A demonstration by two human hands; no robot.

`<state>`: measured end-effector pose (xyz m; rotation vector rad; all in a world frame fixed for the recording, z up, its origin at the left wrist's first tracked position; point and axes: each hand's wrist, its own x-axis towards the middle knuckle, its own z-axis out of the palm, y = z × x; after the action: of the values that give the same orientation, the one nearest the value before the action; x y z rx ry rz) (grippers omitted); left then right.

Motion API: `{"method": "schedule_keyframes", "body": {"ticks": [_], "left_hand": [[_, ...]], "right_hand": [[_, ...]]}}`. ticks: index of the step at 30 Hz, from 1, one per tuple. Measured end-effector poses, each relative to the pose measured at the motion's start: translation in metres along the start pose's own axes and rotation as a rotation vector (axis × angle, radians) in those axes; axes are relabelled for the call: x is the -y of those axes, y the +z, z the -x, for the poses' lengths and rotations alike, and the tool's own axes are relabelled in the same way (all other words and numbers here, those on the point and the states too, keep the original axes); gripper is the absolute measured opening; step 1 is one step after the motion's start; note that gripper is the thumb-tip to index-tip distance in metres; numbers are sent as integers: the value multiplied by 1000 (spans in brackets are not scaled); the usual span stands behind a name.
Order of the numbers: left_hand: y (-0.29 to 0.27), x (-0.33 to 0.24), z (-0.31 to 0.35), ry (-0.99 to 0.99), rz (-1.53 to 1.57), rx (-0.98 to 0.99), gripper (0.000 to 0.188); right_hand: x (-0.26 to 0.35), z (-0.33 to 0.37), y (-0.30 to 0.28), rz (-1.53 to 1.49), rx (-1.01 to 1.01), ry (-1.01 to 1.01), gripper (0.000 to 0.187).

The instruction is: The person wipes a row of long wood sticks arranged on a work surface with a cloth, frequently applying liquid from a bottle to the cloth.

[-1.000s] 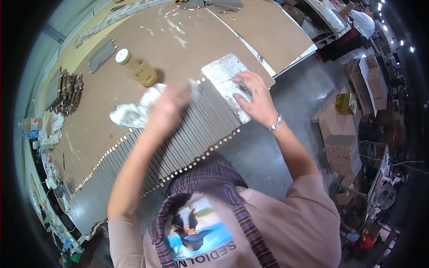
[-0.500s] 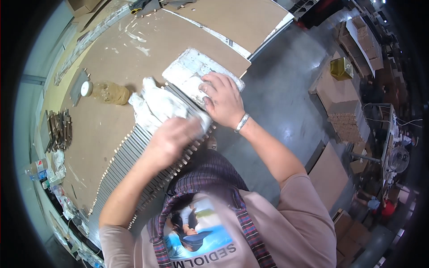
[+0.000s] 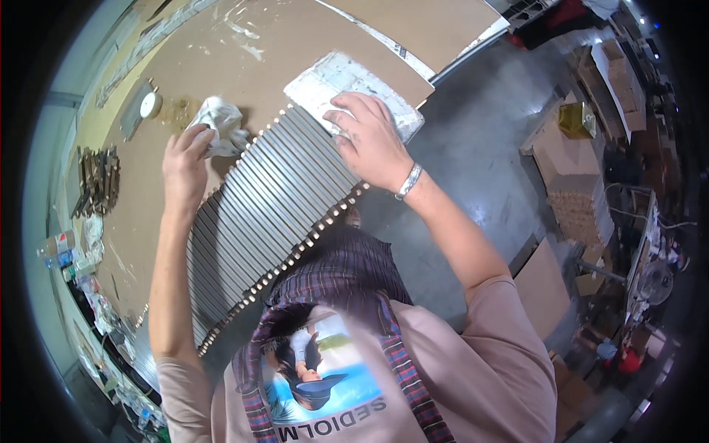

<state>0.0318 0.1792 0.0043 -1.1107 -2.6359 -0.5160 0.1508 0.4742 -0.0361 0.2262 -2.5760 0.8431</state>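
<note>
My left hand is pinched closed on a crumpled white cloth, raised at the left of a long row of slats. Thin, grey and shiny, the slats lie side by side with pale pegs at both ends. My right hand, fingers spread, rests on the near edge of a white, stained block at the far end of the row. Behind the cloth is a clear bottle with yellowish liquid and a white cap, partly hidden by cloth and hand.
The brown worktable carries a bundle of dark sticks at the left and a grey strip near the bottle. Right of the table lies grey floor. Stacked cardboard with a yellow tin stands beyond.
My left hand has moved left with the cloth, off the slats, uncovering their far part. My right hand still rests at the white block.
</note>
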Motion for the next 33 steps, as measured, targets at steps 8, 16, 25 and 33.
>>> {"method": "schedule_keyframes", "body": {"ticks": [8,16,25,33], "left_hand": [[1,13,48,176,146,11,30],[-9,-52,68,231,141,250,39],[-22,-16,90,215,84,127,34],[-25,8,106,-221,367,169,31]], "right_hand": [[-5,-26,22,21,15,44,25],[-9,-26,22,66,0,13,23],[-16,-25,26,84,-11,8,21],[-16,-24,27,109,-12,10,21]]}}
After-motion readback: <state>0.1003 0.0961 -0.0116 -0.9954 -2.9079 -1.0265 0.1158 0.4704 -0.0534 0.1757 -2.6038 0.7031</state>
